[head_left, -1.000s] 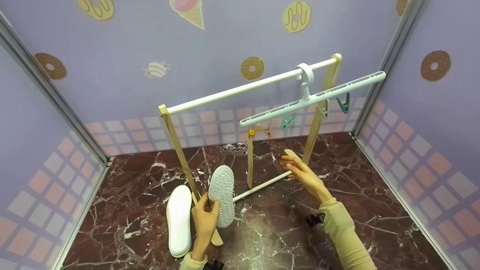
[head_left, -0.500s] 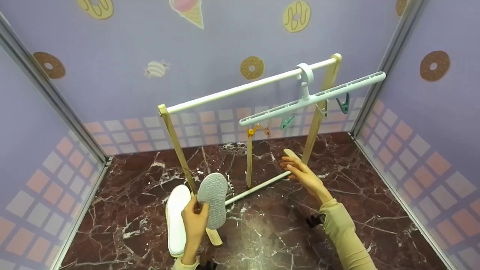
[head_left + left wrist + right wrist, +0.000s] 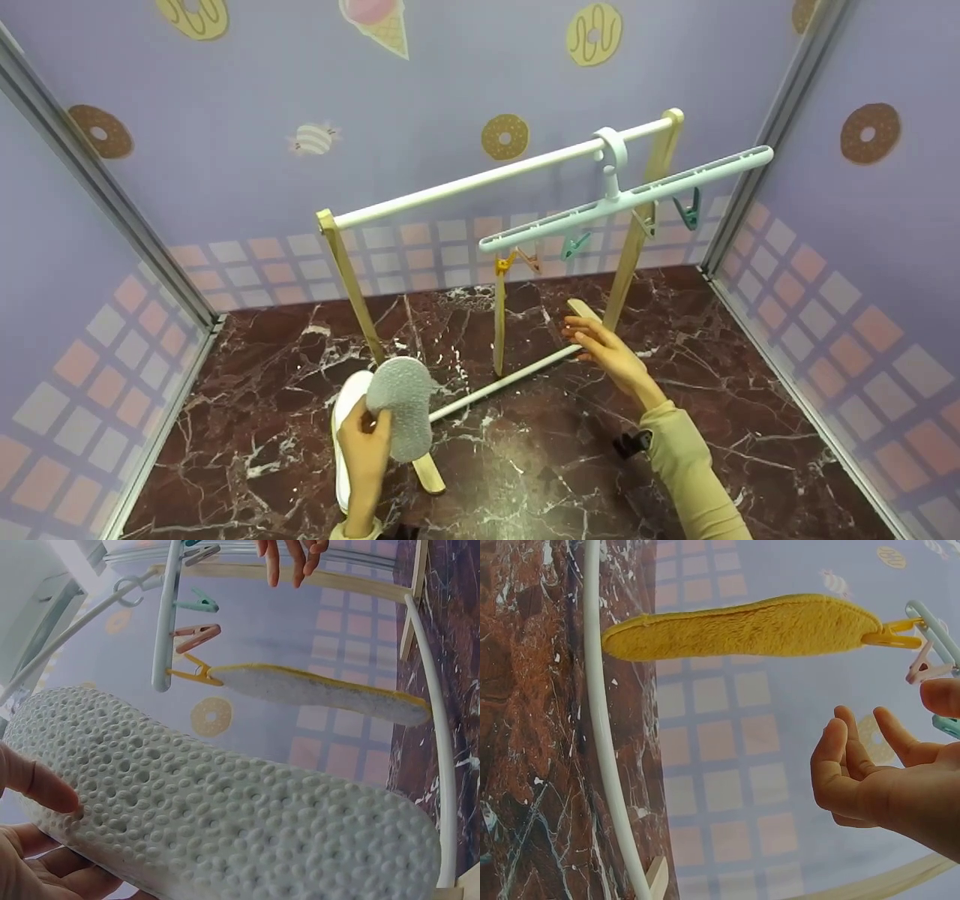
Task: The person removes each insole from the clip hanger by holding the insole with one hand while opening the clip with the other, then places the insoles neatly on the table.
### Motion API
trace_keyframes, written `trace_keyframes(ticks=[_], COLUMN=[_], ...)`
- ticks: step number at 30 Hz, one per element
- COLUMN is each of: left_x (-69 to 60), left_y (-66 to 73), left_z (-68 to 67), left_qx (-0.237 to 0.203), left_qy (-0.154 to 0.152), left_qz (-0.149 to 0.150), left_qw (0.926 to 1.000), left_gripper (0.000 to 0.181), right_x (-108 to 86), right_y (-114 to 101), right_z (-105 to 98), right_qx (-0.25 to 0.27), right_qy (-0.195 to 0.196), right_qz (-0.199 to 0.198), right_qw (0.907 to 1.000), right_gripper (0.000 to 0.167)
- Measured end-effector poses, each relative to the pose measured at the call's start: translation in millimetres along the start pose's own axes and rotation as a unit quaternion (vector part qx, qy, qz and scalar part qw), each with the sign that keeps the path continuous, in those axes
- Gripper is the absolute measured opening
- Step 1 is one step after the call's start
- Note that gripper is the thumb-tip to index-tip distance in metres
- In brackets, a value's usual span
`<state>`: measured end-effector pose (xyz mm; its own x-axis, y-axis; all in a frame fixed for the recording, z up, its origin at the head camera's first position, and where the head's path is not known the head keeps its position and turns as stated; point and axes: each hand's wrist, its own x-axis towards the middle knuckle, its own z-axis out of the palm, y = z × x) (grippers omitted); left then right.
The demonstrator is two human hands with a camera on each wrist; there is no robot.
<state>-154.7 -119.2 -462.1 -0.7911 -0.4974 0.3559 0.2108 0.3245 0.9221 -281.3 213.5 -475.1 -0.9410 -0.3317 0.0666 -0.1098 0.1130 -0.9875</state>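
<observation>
My left hand (image 3: pixel 365 450) pinches a grey-white insole (image 3: pixel 405 405) with a bumpy face, thumb on the near side; in the left wrist view the bumpy insole (image 3: pixel 247 802) fills the lower half. Behind that hand a white insole (image 3: pixel 351 390) lies on the tabletop, partly covered. My right hand (image 3: pixel 611 360) hovers with loosely bent fingers, touching nothing, near the rack's right side. A thin insole (image 3: pixel 500 322) hangs from a yellow clip (image 3: pixel 504 262) on the pale hanger (image 3: pixel 555 224). Its yellow fuzzy side (image 3: pixel 742 631) faces the right wrist view.
The hanger hooks over the top rail (image 3: pixel 465 182) of a wooden rack. Pink (image 3: pixel 530 261), teal (image 3: pixel 576 246), beige (image 3: pixel 647 221) and dark green (image 3: pixel 688 211) clips hang from it. A lower bar (image 3: pixel 510 380) crosses above the dark marble tabletop (image 3: pixel 540 450). Patterned walls stand around.
My left hand has moved left with the bumpy insole, which has turned and now covers part of the white insole on the tabletop. The right hand has stayed nearly still.
</observation>
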Motion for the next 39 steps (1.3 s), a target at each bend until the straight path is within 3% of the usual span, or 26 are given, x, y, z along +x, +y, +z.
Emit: trace_keyframes(ticks=[9, 20, 31, 39], left_x=[3.4, 5.9, 13.2, 23.3], left_y=[-5.1, -17.4, -17.6, -26.4], left_z=[-9.6, -23.3, -39.6, -51.1], left_qx=[0.017, 0.05, 0.037, 0.079], left_qy=[0.031, 0.051, 0.101, 0.104], left_qz=[0.017, -0.004, -0.015, -0.007], left_qw=[0.9992, 0.9974, 0.9941, 0.9914], left_gripper=[0.012, 0.019, 0.023, 0.016], right_x=[0.4, -4.8, -12.4, -16.6], right_y=[5.3, 13.3, 14.0, 15.5], right_z=[-0.7, -3.7, -3.5, -1.4], right_qx=[-0.002, 0.018, 0.059, 0.063], right_qy=[0.0, -0.004, -0.03, -0.047], right_qz=[-0.01, -0.021, 0.004, 0.004], right_qw=[0.9999, 0.9996, 0.9978, 0.9969], right_gripper=[0.046, 0.049, 0.045, 0.044])
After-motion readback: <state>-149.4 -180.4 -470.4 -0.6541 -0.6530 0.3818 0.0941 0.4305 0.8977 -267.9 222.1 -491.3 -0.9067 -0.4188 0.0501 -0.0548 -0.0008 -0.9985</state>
